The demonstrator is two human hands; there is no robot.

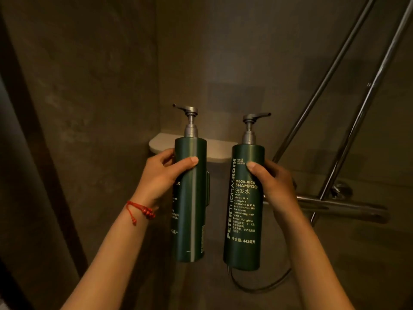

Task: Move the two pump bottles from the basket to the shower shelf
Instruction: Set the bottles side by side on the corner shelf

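Note:
Two tall dark green pump bottles with grey pump heads are held upright in front of me. My left hand (164, 175) grips the left bottle (190, 220) around its upper body; its pump spout points left. My right hand (271, 182) grips the right bottle (243, 220), labelled shampoo, with its spout pointing right. Behind both bottles, in the corner of the shower, sits a pale rounded corner shelf (159, 143), partly hidden by them. Both bottles hang in the air, nearer to me than the shelf. No basket is in view.
Dark stone-look walls meet in the corner behind the shelf. Chrome shower rails (348, 121) slant up at the right, above a horizontal chrome mixer bar (342, 208). A shower hose (263, 287) loops below the right bottle. A small wall fitting (207, 189) shows behind the left bottle.

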